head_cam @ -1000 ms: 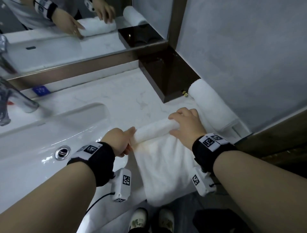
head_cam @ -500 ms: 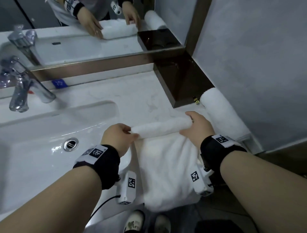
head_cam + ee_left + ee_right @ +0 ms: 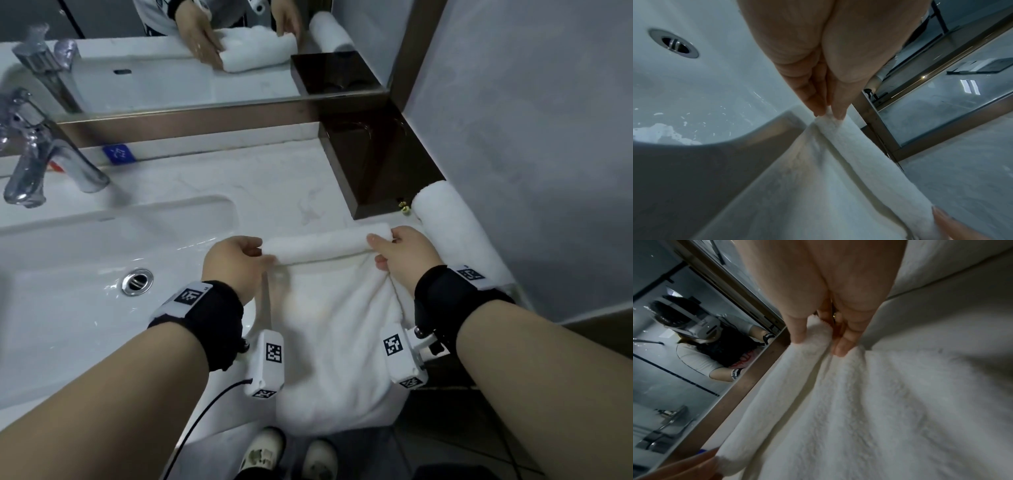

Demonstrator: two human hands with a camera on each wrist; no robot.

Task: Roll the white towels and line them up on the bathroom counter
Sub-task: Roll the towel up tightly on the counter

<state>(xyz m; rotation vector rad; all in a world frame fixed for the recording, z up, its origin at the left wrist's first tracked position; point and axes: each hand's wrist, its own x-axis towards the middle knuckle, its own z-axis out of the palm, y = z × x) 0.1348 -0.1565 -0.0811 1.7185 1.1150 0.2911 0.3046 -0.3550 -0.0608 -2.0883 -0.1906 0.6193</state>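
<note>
A white towel lies over the front edge of the marble counter, its far end rolled into a narrow tube. My left hand pinches the tube's left end, and my right hand pinches its right end. The unrolled part hangs toward me over the counter's edge. A finished rolled towel lies along the right wall, just behind my right hand.
The white basin with its drain sits left of the towel, and a chrome faucet stands at the far left. A dark brown block fills the back right corner. The mirror runs along the back.
The tube has grown tighter. Both hands shifted from lying over the roll to pinching its two ends. The view has tilted up, showing more of the mirror and faucet.
</note>
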